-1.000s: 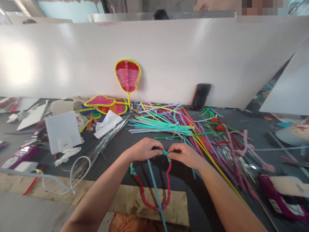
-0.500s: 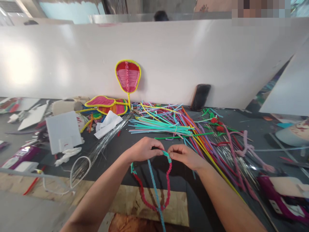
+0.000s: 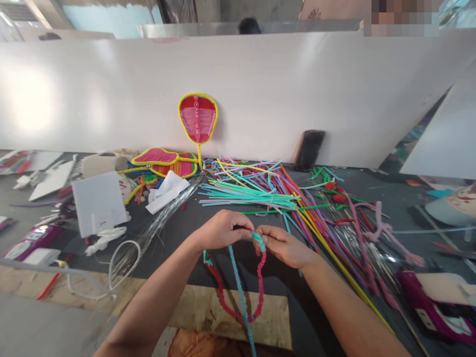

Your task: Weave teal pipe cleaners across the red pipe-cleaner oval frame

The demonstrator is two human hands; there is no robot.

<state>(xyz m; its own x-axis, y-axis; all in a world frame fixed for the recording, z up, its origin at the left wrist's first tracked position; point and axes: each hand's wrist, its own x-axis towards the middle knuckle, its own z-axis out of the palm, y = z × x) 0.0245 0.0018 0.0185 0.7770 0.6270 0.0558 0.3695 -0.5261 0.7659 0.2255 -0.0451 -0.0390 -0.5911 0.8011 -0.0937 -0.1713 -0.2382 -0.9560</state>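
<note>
1. the left hand was bent over the top of a fuzzy loop, its thumb and forefinger pinched together on the loop's upper edge
2. the right hand faced it from the other side, its fingertips closed on the teal section of the same loop, just beside the left hand's grip
3. the fuzzy loop was in front of the person, below both hands, pink and red along its sides and bottom; whether it touched the surface could not be told
4. a second teal bit showed at the loop's left side, under the left wrist, where the hand hid part of the curve
5. a blue strand ran down from beneath the left hand and crossed the bottom of the loop
6. beyond the hands lay a bundle of teal strands, with long coloured strands slanting away to the right
7. a pink and red paddle shape with a yellow rim stood upright before a white board, and a dark phone leaned against the board further right
8. to the left lay thin silver wires, a folded white paper near them, a white square card and a looped white cable
9. at the far right were a purple device and, further back, a pale cup, tilted over
</note>
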